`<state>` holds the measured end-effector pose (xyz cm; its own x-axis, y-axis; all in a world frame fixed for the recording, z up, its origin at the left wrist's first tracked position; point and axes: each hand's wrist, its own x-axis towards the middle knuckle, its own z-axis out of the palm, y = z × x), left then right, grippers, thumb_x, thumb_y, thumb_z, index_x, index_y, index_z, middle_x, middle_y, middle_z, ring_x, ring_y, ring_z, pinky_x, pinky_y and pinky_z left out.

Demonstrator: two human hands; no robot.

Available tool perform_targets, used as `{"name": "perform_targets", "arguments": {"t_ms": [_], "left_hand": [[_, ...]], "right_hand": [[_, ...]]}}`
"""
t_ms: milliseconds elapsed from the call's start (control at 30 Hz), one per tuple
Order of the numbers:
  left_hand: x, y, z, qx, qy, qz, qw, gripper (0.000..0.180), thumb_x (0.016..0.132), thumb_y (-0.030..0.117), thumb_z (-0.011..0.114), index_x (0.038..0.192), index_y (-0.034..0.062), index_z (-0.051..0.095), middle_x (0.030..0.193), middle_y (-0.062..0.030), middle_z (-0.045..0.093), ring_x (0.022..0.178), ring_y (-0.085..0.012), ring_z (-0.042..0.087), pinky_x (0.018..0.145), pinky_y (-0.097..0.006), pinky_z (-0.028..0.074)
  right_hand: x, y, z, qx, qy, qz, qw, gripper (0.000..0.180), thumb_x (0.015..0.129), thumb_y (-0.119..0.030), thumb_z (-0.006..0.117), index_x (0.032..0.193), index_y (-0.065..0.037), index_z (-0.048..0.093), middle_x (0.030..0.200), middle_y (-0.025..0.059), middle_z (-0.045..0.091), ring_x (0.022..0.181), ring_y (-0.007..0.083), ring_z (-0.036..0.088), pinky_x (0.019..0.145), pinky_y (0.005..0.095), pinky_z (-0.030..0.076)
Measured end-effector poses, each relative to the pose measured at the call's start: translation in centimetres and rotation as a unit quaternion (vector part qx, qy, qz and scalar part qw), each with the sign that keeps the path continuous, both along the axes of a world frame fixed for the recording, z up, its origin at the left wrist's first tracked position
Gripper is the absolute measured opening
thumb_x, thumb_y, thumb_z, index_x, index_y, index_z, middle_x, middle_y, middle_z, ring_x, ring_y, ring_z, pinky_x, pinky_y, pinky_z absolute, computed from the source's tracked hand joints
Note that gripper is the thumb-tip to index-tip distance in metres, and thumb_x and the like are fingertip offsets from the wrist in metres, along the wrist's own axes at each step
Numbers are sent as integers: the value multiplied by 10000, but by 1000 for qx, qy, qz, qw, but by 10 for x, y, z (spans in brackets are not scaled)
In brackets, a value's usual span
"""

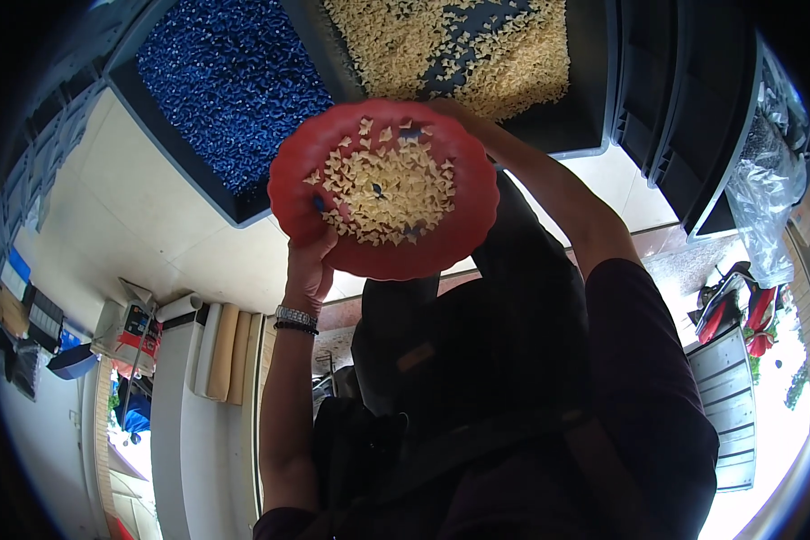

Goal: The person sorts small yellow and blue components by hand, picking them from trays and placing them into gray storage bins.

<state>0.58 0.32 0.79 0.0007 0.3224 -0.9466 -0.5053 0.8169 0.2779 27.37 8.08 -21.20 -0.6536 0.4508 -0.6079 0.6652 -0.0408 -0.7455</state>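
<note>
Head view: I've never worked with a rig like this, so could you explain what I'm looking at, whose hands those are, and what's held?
There is no machine here: a person works bare-handed, and a wide fisheye camera on their head looks down, so straight edges bend. Picture left is their left. The left hand grips the near edge of a red scalloped dish carrying small cream pieces. The right hand is mostly hidden behind the dish's far edge, so its grip can't be told. Beyond, against the pale floor, are two dark bins: the left bin contains blue pieces, the right bin cream ones.
</note>
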Motion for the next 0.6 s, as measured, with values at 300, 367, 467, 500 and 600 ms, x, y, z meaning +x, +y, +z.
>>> {"name": "perform_targets", "arguments": {"t_ms": [300, 367, 467, 500, 600], "left_hand": [[-12, -22, -5, -13, -7, -21, 1000, 532, 795, -13, 675, 1286, 33, 475, 1227, -67, 568, 1116, -205, 552, 987, -366, 438], [-23, -35, -11, -17, 2, -68, 998, 618, 797, 4, 681, 1347, 69, 409, 1288, -65, 524, 1159, -229, 530, 1009, -397, 431], [-24, -40, -17, -37, 5, -90, 995, 589, 793, 5, 680, 1325, 46, 432, 1259, -70, 545, 1131, -223, 549, 993, -392, 444], [-23, -41, -20, -32, -1, -89, 995, 589, 793, 5, 680, 1325, 46, 432, 1259, -70, 545, 1131, -223, 549, 993, -392, 444], [-28, -47, -19, -35, 21, -97, 994, 546, 787, 4, 678, 1290, 15, 467, 1223, -81, 567, 1099, -216, 568, 976, -383, 456]], "right_hand": [[23, 9, -15, -448, -50, -232, 862, 403, 698, -323, 707, 1062, -155, 668, 1164, 103, 606, 1123, 272, 527, 967, 414, 367], [27, 17, -1, -454, -19, -311, 835, 354, 724, -296, 686, 1042, -140, 673, 1158, 71, 604, 1063, 232, 546, 953, 406, 381], [47, 35, 8, -513, 162, -281, 795, 301, 757, -254, 654, 1011, -92, 660, 1099, 51, 614, 1033, 184, 552, 913, 346, 416], [54, 40, 6, -509, 240, -271, 781, 288, 765, -241, 644, 1003, -78, 656, 1070, 47, 619, 1031, 170, 552, 892, 334, 432], [49, 71, 67, -426, 273, -299, 809, 277, 715, -209, 636, 932, -38, 650, 980, 65, 633, 950, 180, 575, 839, 319, 445]]}}
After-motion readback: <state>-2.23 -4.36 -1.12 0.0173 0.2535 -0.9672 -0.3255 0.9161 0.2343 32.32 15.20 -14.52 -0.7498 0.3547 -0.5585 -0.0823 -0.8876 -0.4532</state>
